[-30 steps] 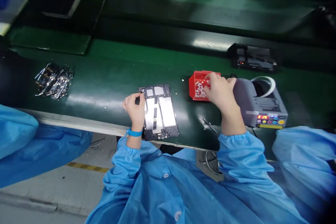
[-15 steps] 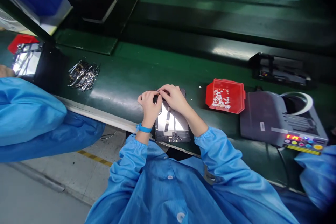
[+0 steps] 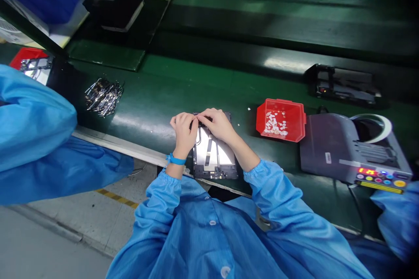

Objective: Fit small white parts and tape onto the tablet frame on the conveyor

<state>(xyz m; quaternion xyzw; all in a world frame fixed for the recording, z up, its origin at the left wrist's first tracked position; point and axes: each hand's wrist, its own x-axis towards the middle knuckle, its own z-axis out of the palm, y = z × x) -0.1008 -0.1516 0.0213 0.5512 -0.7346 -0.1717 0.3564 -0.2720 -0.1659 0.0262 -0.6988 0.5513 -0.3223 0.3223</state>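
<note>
An opened tablet-like device (image 3: pixel 214 152) lies in front of me at the bench edge, its silver inner plate, dark ribbon strips and black lower board showing. Over its far left corner, my left hand (image 3: pixel 184 133) bends its fingers into a pinch; a blue band circles that wrist. My right hand (image 3: pixel 218 125) rests across the device's far end, thumb and fingertips pinched close against the left fingertips. Whatever sits between the fingertips is too small and covered to make out.
To the right stand a red bin (image 3: pixel 280 120) of small white pieces and a grey tape dispenser (image 3: pixel 347 148) with a lit display. A pile of thin metallic parts (image 3: pixel 104 96) lies left, near a co-worker's blue sleeve (image 3: pixel 32 117). Black devices (image 3: pixel 343 85) sit at back right.
My left hand has shifted slightly, its fingertips now meeting the right ones more closely. The co-worker's sleeve on the left has moved, and that person's hand is no longer visible.
</note>
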